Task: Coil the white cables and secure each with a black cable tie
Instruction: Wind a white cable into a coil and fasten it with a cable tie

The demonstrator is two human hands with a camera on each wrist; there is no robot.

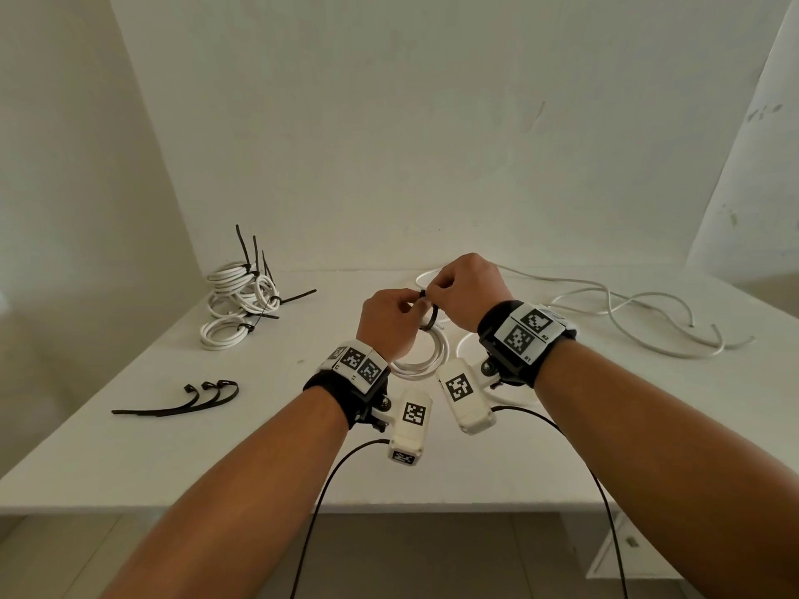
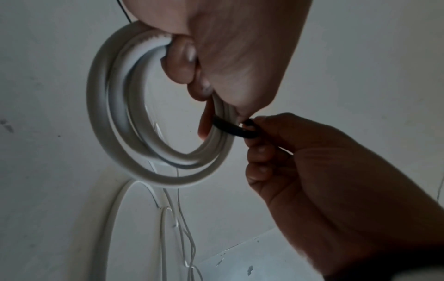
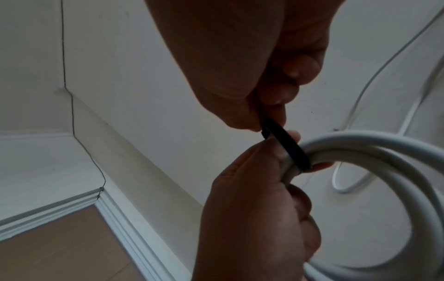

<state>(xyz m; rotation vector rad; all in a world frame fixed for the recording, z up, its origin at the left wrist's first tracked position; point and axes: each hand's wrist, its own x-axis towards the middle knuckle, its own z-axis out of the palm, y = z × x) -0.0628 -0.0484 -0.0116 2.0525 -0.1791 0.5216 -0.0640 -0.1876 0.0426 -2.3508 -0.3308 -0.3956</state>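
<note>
Where the matte white counter (image 1: 129, 447) meets plain pale walls, my left hand (image 1: 387, 319) grips a round coil of smooth white cable (image 1: 426, 358) above the counter's middle. My right hand (image 1: 465, 291) pinches the thin black cable tie (image 1: 433, 315) looped around it.

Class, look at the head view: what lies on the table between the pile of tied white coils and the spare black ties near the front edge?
Nothing: in the head view the table is bare between the tied coils and the spare ties.

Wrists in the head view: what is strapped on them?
Each bare forearm carries a black wrist strap topped with white plates printed with black square markers. The left hand and right hand are ungloved. A white marker-tagged camera box hangs under each wrist, trailing a thin black cable.
</note>
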